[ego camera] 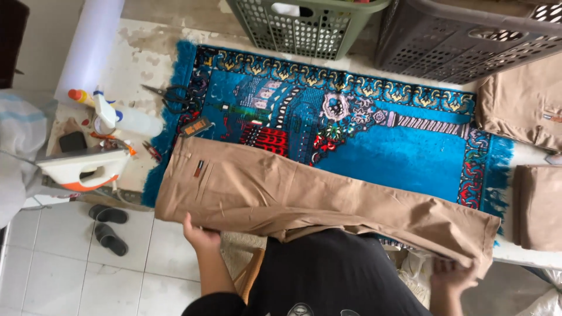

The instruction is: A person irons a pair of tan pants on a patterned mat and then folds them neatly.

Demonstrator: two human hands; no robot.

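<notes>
With the left hand (201, 236) gripping the tan trousers (316, 202) at the waist edge and the right hand (453, 275) pinching the hem, the overhanging near edge may slide off the table (530, 253) and wrinkle.

Trousers (304, 202): plain tan, with a small red-and-dark tag near the waist; two folded garments (530, 146) at the right edge in the same tan. Rug (386, 146): bright blue field with a turquoise fringe, a dark border of repeating yellow and green motifs, and a centre panel figured in red, white, pink and black. Baskets: one grey-green (304, 26), one dark grey (468, 41), both perforated; iron (85, 167): white with orange trim; spray bottle (126, 117): clear with white, blue and orange fittings; scissors (172, 96): black; sandals (108, 225): dark grey on a white tiled floor (70, 275).
</notes>
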